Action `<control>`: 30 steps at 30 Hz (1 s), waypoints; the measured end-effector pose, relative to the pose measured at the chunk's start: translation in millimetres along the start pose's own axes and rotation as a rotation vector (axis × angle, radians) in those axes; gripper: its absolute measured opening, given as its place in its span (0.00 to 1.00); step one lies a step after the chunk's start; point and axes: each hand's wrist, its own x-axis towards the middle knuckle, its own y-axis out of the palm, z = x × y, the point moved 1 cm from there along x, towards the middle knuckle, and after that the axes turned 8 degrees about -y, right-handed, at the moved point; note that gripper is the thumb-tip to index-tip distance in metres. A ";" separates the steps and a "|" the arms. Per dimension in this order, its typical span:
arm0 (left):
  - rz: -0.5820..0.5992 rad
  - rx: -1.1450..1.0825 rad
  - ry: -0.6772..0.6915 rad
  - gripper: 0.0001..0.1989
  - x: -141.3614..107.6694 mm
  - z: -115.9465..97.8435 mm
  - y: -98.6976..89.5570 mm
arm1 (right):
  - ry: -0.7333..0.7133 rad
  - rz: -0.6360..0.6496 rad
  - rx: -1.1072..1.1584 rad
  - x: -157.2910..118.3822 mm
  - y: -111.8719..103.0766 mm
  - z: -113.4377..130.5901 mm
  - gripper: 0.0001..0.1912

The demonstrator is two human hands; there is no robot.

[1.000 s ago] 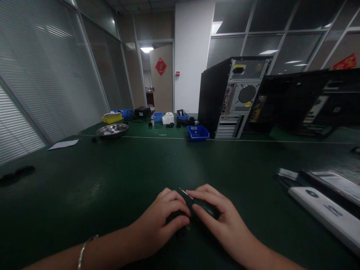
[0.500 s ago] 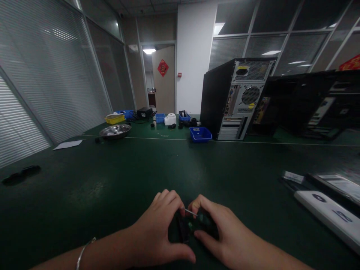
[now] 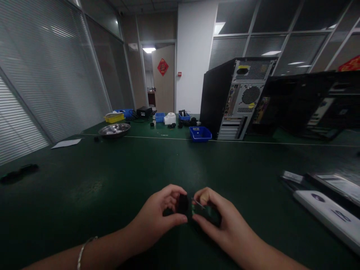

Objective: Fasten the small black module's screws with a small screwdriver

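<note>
My left hand point(image 3: 160, 212) is closed on a small black casing piece point(image 3: 183, 203), its fingers above and its thumb below. Close by on the right, my right hand point(image 3: 222, 213) grips a small green circuit board point(image 3: 209, 214), partly hidden by the fingers. A thin metal strip point(image 3: 199, 203) shows along the board's upper edge near the index finger. A narrow gap separates the black piece from the board. Both hands are above the near part of the green table point(image 3: 135, 168).
To the right lie a white box-like device point(image 3: 326, 212) and a dark flat unit point(image 3: 337, 187). Farther back stand a computer tower point(image 3: 239, 99), a blue tray point(image 3: 200, 134) and a metal bowl point(image 3: 114, 130). Dark objects point(image 3: 19, 173) and paper point(image 3: 66, 143) lie left.
The black piece and the circuit board have come apart sideways. My left hand has turned and now pinches the black piece; both hands have risen slightly.
</note>
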 end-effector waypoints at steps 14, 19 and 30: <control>0.063 -0.166 -0.047 0.23 -4.6 3.5 14.5 | -0.123 -0.018 0.056 -5.9 8.0 12.6 0.13; 0.048 -0.144 -0.038 0.23 -6.2 2.5 13.5 | -0.101 -0.018 0.050 -5.9 8.1 11.9 0.14; 0.202 -0.328 -0.007 0.22 -6.0 5.3 16.9 | -0.143 -0.048 0.034 -8.3 8.1 12.1 0.12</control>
